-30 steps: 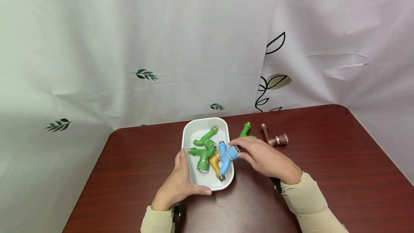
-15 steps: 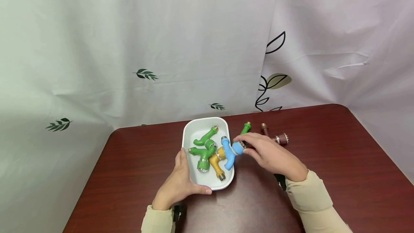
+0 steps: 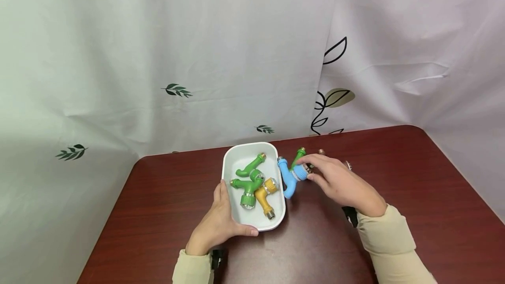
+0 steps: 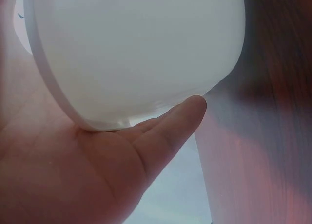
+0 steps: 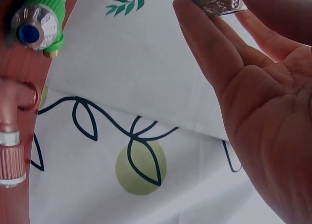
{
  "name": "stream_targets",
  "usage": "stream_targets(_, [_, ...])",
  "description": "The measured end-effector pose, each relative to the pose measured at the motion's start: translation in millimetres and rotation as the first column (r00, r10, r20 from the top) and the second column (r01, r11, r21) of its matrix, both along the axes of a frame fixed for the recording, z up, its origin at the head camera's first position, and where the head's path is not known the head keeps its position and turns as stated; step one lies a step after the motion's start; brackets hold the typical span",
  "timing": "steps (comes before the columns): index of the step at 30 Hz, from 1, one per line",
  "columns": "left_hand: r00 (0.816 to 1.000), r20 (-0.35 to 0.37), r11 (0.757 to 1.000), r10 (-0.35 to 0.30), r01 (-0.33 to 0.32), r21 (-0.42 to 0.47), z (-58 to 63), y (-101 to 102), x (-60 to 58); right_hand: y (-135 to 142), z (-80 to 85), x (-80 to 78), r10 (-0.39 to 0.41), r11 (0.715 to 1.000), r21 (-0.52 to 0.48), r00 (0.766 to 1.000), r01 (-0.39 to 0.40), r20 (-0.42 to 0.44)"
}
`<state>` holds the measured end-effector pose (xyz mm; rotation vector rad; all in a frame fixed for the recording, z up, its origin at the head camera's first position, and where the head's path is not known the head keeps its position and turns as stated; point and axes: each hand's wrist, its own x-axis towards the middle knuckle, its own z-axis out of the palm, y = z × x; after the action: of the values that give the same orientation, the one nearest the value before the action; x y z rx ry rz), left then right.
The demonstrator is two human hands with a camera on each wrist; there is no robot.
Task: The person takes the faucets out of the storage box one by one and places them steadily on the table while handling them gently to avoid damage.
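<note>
My right hand [image 3: 338, 182] pinches the knob end of a blue plastic tap [image 3: 290, 178], held at the right rim of a white tray [image 3: 228, 161]. In the right wrist view only the blue and chrome tip of the knob [image 5: 217, 2] shows between the fingers. My left hand [image 3: 220, 220] grips the tray at its near left corner, thumb along the near side and fingers along the left wall. The left wrist view shows those fingers [image 4: 170, 129] against the tray's outer wall. Inside the tray lie two green taps [image 3: 247, 191] and a yellow tap [image 3: 265, 200].
Another green tap [image 3: 300, 154] lies on the dark red table [image 3: 169, 205] behind the blue one. Beside it is a brown tap [image 5: 9, 151], mostly hidden by my right hand in the head view. A white patterned cloth [image 3: 236, 65] hangs behind the table.
My right hand has carried the blue tap rightward, from above the yellow tap to the tray's right rim. It now covers more of the brown tap. The left hand and tray stay put.
</note>
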<state>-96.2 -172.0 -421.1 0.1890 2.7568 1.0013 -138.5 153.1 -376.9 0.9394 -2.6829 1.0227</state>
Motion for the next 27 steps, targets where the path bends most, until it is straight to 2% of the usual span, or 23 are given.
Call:
stream_targets(22, [1.000,0.007,1.000,0.014,-0.014,-0.005,0.5,0.3,1.3,25.2,-1.4,-3.2,-0.118,0.993,0.020,0.993,0.119,-0.016])
stream_targets(27, [1.000,0.002,1.000,0.010,-0.010,-0.008,0.9,0.1,1.0,33.2,0.8,-3.9,-0.149,0.989,0.021,0.989,0.149,0.012])
